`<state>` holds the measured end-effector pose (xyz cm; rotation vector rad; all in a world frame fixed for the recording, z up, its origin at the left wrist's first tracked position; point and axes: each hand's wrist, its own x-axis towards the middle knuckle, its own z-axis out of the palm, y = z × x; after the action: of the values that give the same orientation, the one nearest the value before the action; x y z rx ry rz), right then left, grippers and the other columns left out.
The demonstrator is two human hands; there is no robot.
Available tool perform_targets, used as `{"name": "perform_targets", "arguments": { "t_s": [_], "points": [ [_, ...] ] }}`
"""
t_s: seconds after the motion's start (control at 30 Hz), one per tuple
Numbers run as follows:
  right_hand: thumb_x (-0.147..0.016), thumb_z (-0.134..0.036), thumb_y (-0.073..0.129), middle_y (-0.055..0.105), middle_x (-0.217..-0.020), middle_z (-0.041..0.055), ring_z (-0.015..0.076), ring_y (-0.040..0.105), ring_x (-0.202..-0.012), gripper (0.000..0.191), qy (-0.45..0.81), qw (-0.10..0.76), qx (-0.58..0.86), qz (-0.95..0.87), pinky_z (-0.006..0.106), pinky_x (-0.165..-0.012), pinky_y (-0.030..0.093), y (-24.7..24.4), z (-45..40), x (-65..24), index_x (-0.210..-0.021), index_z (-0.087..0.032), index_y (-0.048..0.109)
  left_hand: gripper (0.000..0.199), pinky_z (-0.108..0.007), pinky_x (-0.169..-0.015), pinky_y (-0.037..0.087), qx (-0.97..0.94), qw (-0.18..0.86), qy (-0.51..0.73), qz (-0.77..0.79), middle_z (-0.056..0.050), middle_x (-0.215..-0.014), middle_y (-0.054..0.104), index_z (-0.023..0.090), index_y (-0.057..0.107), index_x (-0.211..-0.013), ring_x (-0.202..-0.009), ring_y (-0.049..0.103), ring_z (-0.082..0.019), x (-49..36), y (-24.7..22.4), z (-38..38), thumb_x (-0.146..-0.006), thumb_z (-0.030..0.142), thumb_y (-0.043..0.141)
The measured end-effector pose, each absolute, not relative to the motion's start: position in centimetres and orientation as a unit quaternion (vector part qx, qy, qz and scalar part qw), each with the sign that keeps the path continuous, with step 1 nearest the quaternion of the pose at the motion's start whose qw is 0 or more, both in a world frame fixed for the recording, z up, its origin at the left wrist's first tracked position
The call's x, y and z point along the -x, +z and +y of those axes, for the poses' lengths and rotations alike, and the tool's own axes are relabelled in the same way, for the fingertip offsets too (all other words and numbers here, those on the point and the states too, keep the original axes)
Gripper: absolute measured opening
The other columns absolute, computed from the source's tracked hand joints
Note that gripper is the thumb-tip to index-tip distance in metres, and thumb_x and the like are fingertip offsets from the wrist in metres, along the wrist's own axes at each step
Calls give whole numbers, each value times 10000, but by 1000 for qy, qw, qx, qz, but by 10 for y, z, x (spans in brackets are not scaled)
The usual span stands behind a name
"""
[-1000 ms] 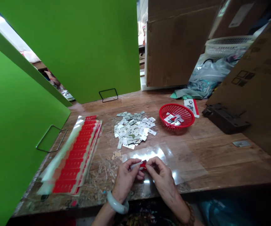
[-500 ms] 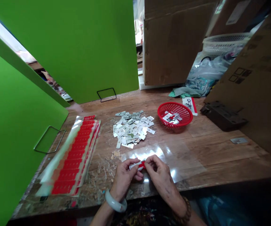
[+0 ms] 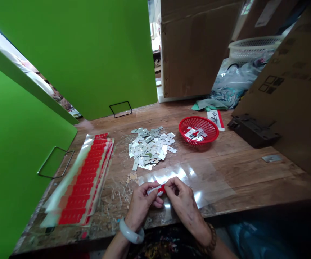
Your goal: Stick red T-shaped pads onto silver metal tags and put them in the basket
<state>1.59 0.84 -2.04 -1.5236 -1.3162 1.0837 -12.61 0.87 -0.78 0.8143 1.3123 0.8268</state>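
Observation:
Near the table's front edge, my left hand [image 3: 144, 199] pinches a small flat silvery plate [image 3: 153, 190] between thumb and fingers. My right hand [image 3: 181, 198] is closed on a red sticker [image 3: 162, 188] at the plate's right end. Fingertips hide part of both pieces. Beneath the hands lies a clear plastic sheet [image 3: 212, 187]. Beyond them is a heap of loose metal plates [image 3: 151, 147]. A red plastic basket [image 3: 212, 138] at the right of the heap holds several plates with red on them. Sheets of red stickers [image 3: 84, 180] lie stacked at the left.
Green panels [image 3: 98, 54] on wire stands [image 3: 121, 109] border the left and back. Cardboard boxes [image 3: 195, 54] stand at the back and right. A dark metal block [image 3: 254, 131] sits right of the basket, near a printed card [image 3: 216, 119] and a single flat plate [image 3: 271, 158].
The whole view has shifted slightly. Both hands keep their pinch on the plate and red sticker, with hardly any movement of the fingers.

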Motion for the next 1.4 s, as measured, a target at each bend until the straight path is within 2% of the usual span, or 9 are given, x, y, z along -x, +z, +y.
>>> {"name": "perform_targets", "arguments": {
  "t_s": [0.73,0.97,1.03,1.17,1.3,1.4],
  "points": [
    [-768,-246,517,548,-575,-22,119,490,-525,111,418,412,616,-526,209,-518,385,-25,10,-14,-675,-190,538,330,-216,-552,494,-387,633,357,568,-45,-589,685,66,606,-958,-511,628,-119,125,-4,8,-748,314,663],
    [-766,-259,538,568,-600,-10,128,505,-544,106,426,421,609,-520,221,-527,399,-32,8,-12,-686,-192,556,337,-204,-549,501,-344,649,371,568,-52,-594,687,68,599,-961,-510,627,-112,125,-9,6,-729,298,683],
    [-764,-277,553,565,-618,-11,133,518,-557,90,437,424,606,-512,228,-538,409,-35,9,-13,-749,-189,558,346,-207,-552,509,-325,654,374,572,-59,-600,689,64,595,-969,-515,629,-114,125,-10,6,-721,285,691],
    [-778,-346,571,530,-622,-40,125,512,-534,238,496,442,580,-471,227,-516,406,-41,13,-21,-947,-191,508,356,-214,-545,524,-296,664,379,573,-70,-633,695,64,602,-961,-522,631,-117,128,-13,6,-694,268,719],
    [-868,-417,448,509,-564,-43,109,471,-490,252,570,427,532,-457,227,-507,390,-41,16,-27,-856,-183,540,360,-219,-538,531,-287,671,381,567,-89,-688,707,68,612,-967,-535,635,-120,132,-15,5,-685,259,729],
    [-880,-439,438,498,-534,-45,96,446,-471,305,583,411,522,-468,220,-499,369,-36,16,-24,-783,-175,554,347,-216,-541,530,-298,670,384,561,-90,-691,708,66,608,-974,-541,633,-117,132,-13,4,-706,263,711]
  ]
}}
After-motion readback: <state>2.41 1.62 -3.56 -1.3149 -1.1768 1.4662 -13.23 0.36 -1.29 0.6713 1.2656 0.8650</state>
